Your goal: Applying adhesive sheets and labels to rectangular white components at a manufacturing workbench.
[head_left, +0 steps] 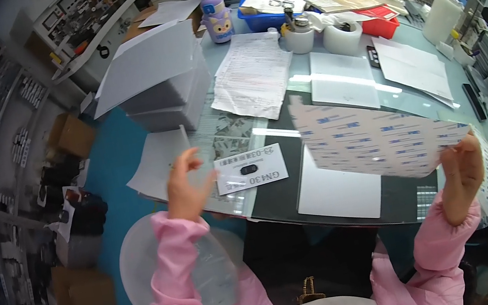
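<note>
Sheet (365,137) of white backing paper by the look, patterned with rows of small blue marks, pinched at its near right corner between thumb and fingers of the right hand (463,172). Hangs aslant in the air over the far part of the blank white sheet (339,194), reaching past its right edge. Gripped by just 1 corner, probably to leave the marked face uncovered and uncreased.

Left hand (188,185) raised well to the left of the blank white sheet, fingers spread and loosely curled, slightly blurred, with nothing visible in the grasp. Contact with the small label card (264,165) just beside: cannot tell. Held well apart from the patterned paper, perhaps to give clear room.

Label card flat to the left of the blank white sheet, with 1 dark oval piece (249,169) at its middle, perhaps kept close for easy reading. Blank white sheet itself flat on a dark mat (276,205), presumably within reach of both hands.

Beyond the blank white sheet, a pale flat stack (342,79); farther to its left, printed pages (253,72), likely spread for consulting. Farther still, a blue basket (254,22) and a red basket (389,29), both loaded, probably to gather loose supplies at the back.
</note>
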Available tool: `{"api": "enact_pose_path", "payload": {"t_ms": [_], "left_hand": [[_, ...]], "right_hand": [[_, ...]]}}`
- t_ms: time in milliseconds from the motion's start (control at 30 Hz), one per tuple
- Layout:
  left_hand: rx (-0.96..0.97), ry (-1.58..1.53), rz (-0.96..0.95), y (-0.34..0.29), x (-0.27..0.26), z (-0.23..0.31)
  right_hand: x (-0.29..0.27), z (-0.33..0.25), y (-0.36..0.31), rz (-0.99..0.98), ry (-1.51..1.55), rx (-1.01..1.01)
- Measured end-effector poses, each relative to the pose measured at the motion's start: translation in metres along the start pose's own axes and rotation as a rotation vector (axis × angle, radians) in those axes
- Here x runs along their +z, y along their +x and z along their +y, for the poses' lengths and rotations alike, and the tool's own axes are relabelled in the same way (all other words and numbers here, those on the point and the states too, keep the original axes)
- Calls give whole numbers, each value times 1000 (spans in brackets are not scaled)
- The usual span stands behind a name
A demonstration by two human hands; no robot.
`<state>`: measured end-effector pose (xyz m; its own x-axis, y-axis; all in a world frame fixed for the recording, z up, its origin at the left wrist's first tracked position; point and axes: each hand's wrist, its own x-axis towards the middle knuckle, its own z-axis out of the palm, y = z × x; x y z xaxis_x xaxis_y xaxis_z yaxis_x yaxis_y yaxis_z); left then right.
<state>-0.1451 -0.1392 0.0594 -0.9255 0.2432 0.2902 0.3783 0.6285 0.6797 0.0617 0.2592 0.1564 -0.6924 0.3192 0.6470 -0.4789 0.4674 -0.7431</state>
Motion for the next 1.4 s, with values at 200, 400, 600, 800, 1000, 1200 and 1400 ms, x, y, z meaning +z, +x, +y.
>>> {"api": "enact_pose_path", "payload": {"t_ms": [200, 400, 600, 800, 1000, 1200, 1400], "left_hand": [[106, -764, -371, -18, 87, 85], [-236, -1022, -510, -50, 125, 115], [-285, -835, -422, -62, 134, 104], [-237, -1045, -464, -69, 110, 135], [19, -769, -330, -82, 118, 137], [340, -590, -304, -79, 100, 146], [376, -694, -448, -64, 94, 137]], "right_hand": [[20, 23, -2, -14, 281, 260], [27, 88, -20, -50, 88, 433], [24, 93, -32, -142, -12, 466], [19, 82, -25, -92, -91, 554], [28, 95, -38, -50, 171, 573], [21, 84, -24, 56, 414, 517], [-2, 91, -34, -201, 580, 739]]}}
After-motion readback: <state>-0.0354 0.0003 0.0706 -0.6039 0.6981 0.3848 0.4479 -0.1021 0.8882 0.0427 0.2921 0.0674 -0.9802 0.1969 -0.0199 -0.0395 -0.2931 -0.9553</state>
